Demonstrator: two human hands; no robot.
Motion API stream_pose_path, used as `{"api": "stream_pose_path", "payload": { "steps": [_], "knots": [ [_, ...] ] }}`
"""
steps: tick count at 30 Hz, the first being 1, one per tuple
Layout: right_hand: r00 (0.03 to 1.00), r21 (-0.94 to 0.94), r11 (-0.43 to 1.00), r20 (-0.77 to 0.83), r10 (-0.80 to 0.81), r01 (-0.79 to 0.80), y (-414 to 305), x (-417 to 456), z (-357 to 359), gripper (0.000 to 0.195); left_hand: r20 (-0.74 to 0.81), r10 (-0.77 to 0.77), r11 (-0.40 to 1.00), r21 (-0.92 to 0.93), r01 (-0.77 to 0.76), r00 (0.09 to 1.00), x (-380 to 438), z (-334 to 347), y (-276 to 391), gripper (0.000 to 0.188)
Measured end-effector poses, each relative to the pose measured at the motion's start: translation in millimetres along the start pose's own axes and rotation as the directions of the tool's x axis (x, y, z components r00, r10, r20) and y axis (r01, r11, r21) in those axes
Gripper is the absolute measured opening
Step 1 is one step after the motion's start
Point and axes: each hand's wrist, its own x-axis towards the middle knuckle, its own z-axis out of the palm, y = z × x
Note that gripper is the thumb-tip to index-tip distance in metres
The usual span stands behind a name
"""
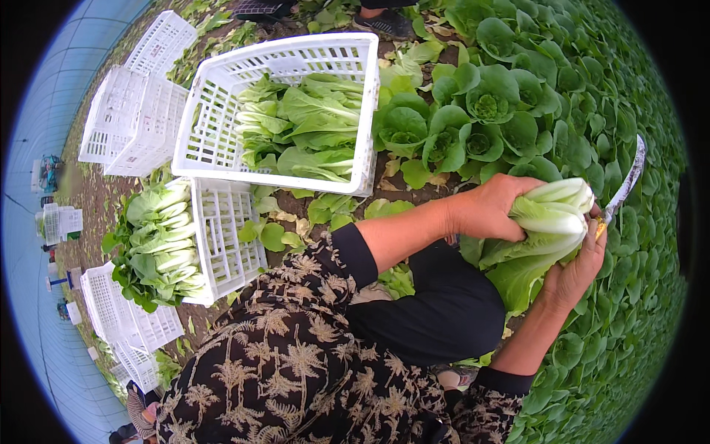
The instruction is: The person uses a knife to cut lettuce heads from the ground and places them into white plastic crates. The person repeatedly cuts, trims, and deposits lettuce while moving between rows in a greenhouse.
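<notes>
My left hand (495,206) grips the side of a head of Chinese cabbage (554,219), thumb across its pale stalks. The white cut base points up and to the right, and its green leaves hang towards my knee. My right hand (579,261) supports the cabbage from the other side while holding a knife (627,180) by its yellow handle. The knife's curved blade is smeared with dirt and points away from the cabbage, over the crop. Part of the handle and several right fingers are hidden behind the stalks.
A white plastic crate (274,180) partly filled with cabbages stands ahead-left. Beside it, another crate (230,238) is heaped with cabbages. More white crates (133,119) lie farther left. Growing greens (627,299) cover the right side. Another person's shoe (383,25) is at the top.
</notes>
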Motion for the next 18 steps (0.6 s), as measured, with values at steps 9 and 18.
{"api": "stream_pose_path", "payload": {
  "steps": [9,18],
  "knots": [
    [0.957,-0.262,0.925,-0.168,0.237,-0.275,79,-13,-94,0.022,-0.813,0.0,0.998,0.034,0.047,0.583,-141,-224,74,0.042],
    [0.763,-0.325,0.705,-0.428,0.484,-0.63,138,-75,-164,0.02,-0.777,-0.316,0.746,-0.558,0.363,-0.544,-379,-434,-79,0.033]
  ]
}}
